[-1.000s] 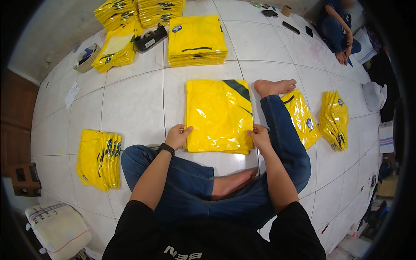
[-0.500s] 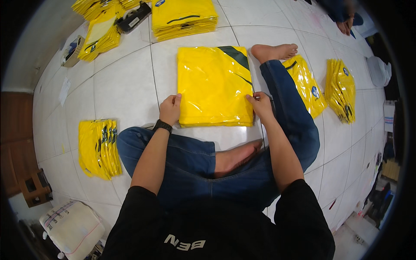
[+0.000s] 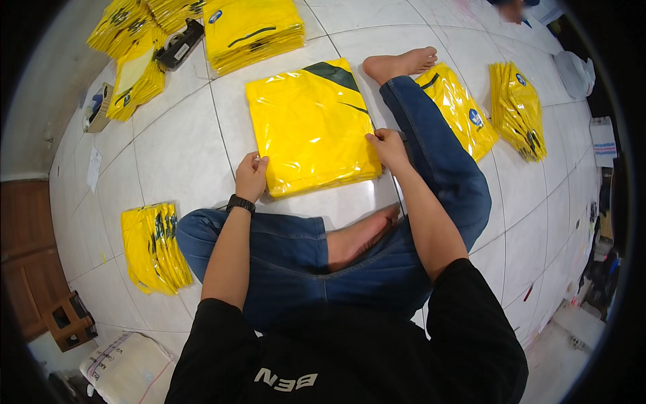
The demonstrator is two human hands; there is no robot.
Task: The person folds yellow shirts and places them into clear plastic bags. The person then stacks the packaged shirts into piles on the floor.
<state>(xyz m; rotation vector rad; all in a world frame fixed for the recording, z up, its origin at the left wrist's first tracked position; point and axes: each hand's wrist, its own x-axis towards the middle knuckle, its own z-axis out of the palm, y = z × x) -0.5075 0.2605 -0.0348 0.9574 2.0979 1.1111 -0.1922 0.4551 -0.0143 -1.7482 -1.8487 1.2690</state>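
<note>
On the floor in front of me lies a neat pile of folded yellow garments in clear plastic bags (image 3: 313, 128), dark green at the far right corner. My left hand (image 3: 251, 176) pinches the pile's left edge near its close corner, thumb on top. Across from it, my right hand (image 3: 389, 149) grips the right edge between thumb and bent fingers. How many bags each hand has hold of cannot be made out.
Taller yellow stacks (image 3: 259, 40) stand at the far left beside a black tape dispenser (image 3: 180, 44). Fanned bagged garments lie to the left (image 3: 151, 246) and right (image 3: 517, 111). Another yellow bagged garment (image 3: 461, 114) lies against my outstretched right leg (image 3: 434, 141). A person (image 3: 513, 10) is partly visible far right.
The view has turned slightly, so the pile and floor appear tilted and shifted left. Both hands stay on the pile's sides.
</note>
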